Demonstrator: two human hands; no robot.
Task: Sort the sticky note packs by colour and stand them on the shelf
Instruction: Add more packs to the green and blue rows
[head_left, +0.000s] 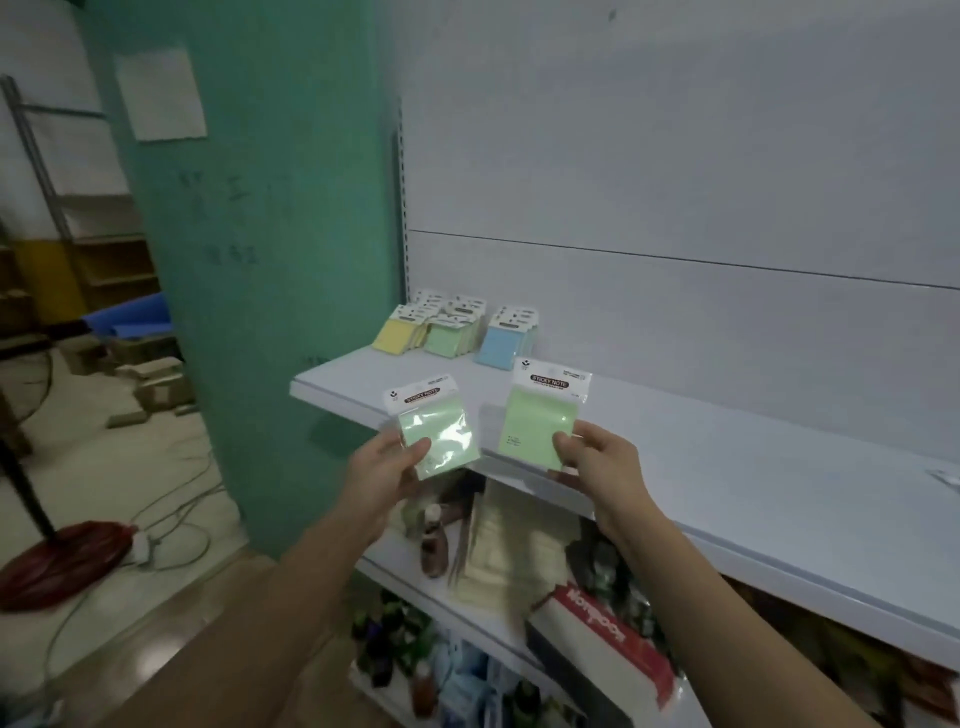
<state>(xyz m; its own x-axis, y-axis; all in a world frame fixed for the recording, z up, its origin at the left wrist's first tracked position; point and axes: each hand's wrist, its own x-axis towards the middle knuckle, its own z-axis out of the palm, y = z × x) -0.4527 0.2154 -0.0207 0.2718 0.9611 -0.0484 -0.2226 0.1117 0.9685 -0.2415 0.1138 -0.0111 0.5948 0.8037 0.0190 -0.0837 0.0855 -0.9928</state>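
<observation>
So both hands are up in the middle of the frame, each holding 1 green sticky note pack in front of the white shelf (779, 467). The left hand (387, 470) pinches its green pack (434, 423) by the lower left corner, thumb curled over the front, and that pack is tilted a bit to the right. The right hand (597, 454) pinches the second green pack (543, 421) at its lower right corner, thumb on the front, fingers behind; this one is held nearly upright. Both packs are pale mint green squares in shiny clear wrap that catches glare, with a white header card on top and a dark "STICKY NOTE" label. They're side by side, a small gap between them, not touching.

Further back on the shelf, toward the left end near the teal pillar (270, 260), there are 3 rows of packs leaning back: a yellow row (397, 332) on the left, a green row (449, 338) in the middle, and a blue row (501, 345) on the right, each with the same white headers.

Lower shelf at the bottom of the frame has a brown bottle (434, 545) and a red and white box (608, 639), kind of blurry.
</observation>
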